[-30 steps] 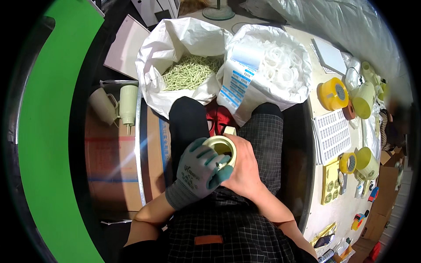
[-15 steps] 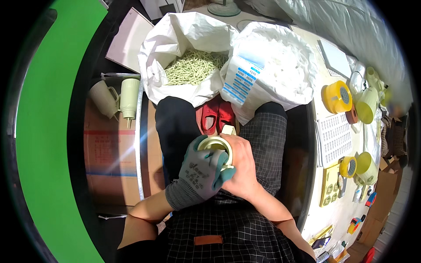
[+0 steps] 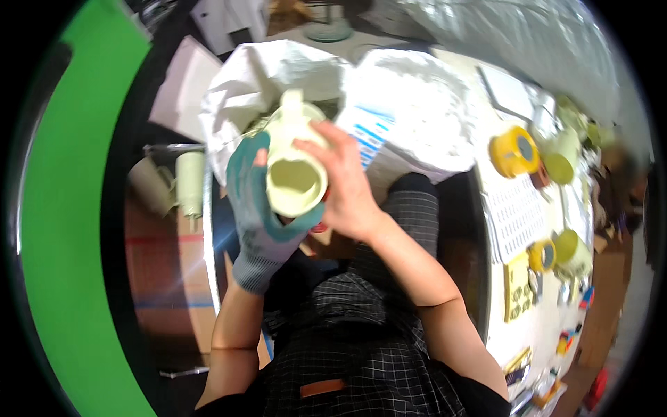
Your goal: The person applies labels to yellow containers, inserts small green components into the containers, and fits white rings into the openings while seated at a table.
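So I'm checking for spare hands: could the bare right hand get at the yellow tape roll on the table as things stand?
Probably not right away. The right hand is wrapped around the pale green mug, shared with the gloved left hand. The yellow tape roll lies unobstructed on the table to its right.

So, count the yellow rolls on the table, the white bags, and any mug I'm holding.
yellow rolls: 2
white bags: 2
mug held: 1
Total: 5

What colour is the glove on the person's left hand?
Grey with a teal-green coated palm; the left hand grips a pale green mug, clearest in the head view.
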`<state>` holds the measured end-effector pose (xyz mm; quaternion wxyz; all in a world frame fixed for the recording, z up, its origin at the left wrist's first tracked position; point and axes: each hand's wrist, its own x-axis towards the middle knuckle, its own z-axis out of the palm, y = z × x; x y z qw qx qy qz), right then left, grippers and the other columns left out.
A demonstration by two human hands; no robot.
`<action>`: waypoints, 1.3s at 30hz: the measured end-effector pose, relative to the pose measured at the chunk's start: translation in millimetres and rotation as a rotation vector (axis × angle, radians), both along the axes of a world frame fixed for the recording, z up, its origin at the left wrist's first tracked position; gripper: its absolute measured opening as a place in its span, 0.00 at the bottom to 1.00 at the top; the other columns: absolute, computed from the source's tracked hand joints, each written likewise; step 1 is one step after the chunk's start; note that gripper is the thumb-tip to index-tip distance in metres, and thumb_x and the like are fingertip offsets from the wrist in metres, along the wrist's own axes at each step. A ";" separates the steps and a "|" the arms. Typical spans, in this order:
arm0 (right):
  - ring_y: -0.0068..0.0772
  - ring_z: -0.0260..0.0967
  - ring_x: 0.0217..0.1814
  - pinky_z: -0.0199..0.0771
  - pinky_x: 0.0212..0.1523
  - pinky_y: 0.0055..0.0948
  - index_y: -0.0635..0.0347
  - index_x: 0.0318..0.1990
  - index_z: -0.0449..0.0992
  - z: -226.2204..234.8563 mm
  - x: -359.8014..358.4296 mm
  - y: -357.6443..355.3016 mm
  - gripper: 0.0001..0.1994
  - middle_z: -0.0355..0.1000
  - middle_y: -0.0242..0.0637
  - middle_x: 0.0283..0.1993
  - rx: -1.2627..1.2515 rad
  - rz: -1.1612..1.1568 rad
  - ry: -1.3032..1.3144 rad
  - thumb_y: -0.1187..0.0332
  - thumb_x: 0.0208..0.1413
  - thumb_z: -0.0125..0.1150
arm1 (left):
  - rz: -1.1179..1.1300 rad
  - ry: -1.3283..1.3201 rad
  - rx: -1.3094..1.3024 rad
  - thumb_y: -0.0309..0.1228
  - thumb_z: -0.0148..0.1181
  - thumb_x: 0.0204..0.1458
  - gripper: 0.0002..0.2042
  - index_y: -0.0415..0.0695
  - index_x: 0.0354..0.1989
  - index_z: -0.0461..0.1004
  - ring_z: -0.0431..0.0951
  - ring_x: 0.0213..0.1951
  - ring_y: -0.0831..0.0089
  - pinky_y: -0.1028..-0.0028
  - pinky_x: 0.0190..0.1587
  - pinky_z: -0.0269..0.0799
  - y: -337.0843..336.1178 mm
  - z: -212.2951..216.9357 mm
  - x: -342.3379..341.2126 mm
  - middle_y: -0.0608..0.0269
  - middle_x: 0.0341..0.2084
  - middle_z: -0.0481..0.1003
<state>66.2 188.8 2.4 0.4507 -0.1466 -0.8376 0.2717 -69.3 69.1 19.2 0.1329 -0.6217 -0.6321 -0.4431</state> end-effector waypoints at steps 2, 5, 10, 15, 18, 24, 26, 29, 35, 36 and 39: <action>0.62 0.54 0.80 0.58 0.79 0.55 0.50 0.72 0.69 10.3 33.0 -12.3 0.45 0.58 0.49 0.77 -0.137 0.165 -0.108 0.70 0.42 0.82 | -0.085 0.000 -0.038 0.41 0.83 0.46 0.52 0.33 0.75 0.57 0.69 0.67 0.34 0.43 0.68 0.66 -18.3 -17.3 7.9 0.36 0.66 0.68; 0.47 0.74 0.65 0.73 0.68 0.44 0.57 0.63 0.79 4.8 108.4 4.2 0.31 0.74 0.45 0.66 -0.605 0.268 -0.201 0.71 0.48 0.81 | -0.235 -0.150 -0.122 0.43 0.85 0.42 0.53 0.38 0.75 0.58 0.76 0.61 0.43 0.49 0.63 0.73 -37.1 -16.4 46.3 0.43 0.62 0.73; 0.32 0.78 0.35 0.78 0.41 0.32 0.61 0.47 0.84 -38.6 159.4 108.3 0.11 0.83 0.39 0.49 -0.363 -0.677 -0.244 0.68 0.60 0.71 | -0.459 -0.263 -0.282 0.47 0.85 0.40 0.45 0.37 0.64 0.70 0.79 0.58 0.48 0.48 0.62 0.75 -46.7 -23.6 89.7 0.47 0.58 0.76; 0.50 0.80 0.46 0.80 0.50 0.46 0.56 0.45 0.84 -69.1 154.1 206.4 0.08 0.78 0.42 0.50 -0.114 -1.018 -0.604 0.66 0.60 0.69 | -0.529 -0.131 -0.271 0.48 0.84 0.41 0.44 0.37 0.64 0.72 0.76 0.62 0.48 0.49 0.66 0.72 -39.5 -22.8 98.1 0.47 0.61 0.74; 0.52 0.80 0.49 0.79 0.50 0.50 0.53 0.46 0.84 -73.8 168.8 213.3 0.10 0.78 0.44 0.51 -0.182 -1.018 -0.478 0.62 0.60 0.69 | -0.509 -0.109 -0.298 0.47 0.84 0.39 0.44 0.38 0.64 0.72 0.74 0.62 0.49 0.50 0.65 0.70 -29.2 -22.4 102.0 0.48 0.61 0.73; 0.39 0.82 0.46 0.79 0.48 0.38 0.59 0.44 0.83 -16.2 164.0 144.0 0.07 0.84 0.42 0.42 -0.358 -0.645 -0.287 0.72 0.60 0.65 | -0.333 -0.054 -0.238 0.48 0.81 0.46 0.52 0.35 0.73 0.56 0.69 0.63 0.43 0.49 0.64 0.67 -32.8 -40.7 98.3 0.45 0.65 0.66; 0.21 0.77 0.44 0.78 0.48 0.29 0.61 0.44 0.83 30.7 150.9 72.2 0.08 0.81 0.32 0.39 -0.642 -0.110 -0.249 0.73 0.57 0.70 | -0.334 0.019 -0.160 0.48 0.75 0.55 0.49 0.35 0.76 0.53 0.69 0.63 0.42 0.48 0.64 0.68 -25.7 -35.4 94.0 0.44 0.69 0.63; 0.45 0.82 0.40 0.80 0.42 0.38 0.55 0.41 0.85 38.0 161.4 -6.9 0.10 0.82 0.37 0.35 -0.241 0.188 -0.202 0.64 0.54 0.75 | -0.488 -0.008 -0.117 0.46 0.73 0.56 0.42 0.37 0.72 0.60 0.72 0.61 0.43 0.47 0.63 0.69 -12.8 -37.2 97.0 0.46 0.66 0.68; 0.43 0.75 0.45 0.77 0.46 0.43 0.55 0.35 0.81 39.5 164.5 -18.3 0.12 0.75 0.35 0.36 0.241 0.031 -0.339 0.59 0.50 0.74 | -0.499 0.111 -0.286 0.43 0.80 0.44 0.27 0.43 0.48 0.77 0.76 0.53 0.47 0.47 0.59 0.70 -13.0 -15.7 81.9 0.55 0.50 0.78; 0.43 0.74 0.46 0.77 0.47 0.44 0.56 0.38 0.82 33.9 161.8 -19.6 0.13 0.75 0.34 0.39 0.271 0.055 -0.307 0.58 0.52 0.74 | -0.502 0.112 -0.305 0.43 0.80 0.42 0.26 0.44 0.47 0.77 0.77 0.52 0.48 0.47 0.59 0.70 -16.3 -14.9 80.4 0.55 0.49 0.78; 0.42 0.70 0.49 0.73 0.51 0.45 0.58 0.45 0.83 16.1 154.3 -27.6 0.21 0.76 0.33 0.43 0.345 0.104 -0.224 0.50 0.54 0.74 | -0.514 0.022 -0.354 0.42 0.82 0.37 0.23 0.46 0.39 0.79 0.75 0.48 0.49 0.50 0.52 0.72 -17.4 -14.0 71.7 0.58 0.42 0.76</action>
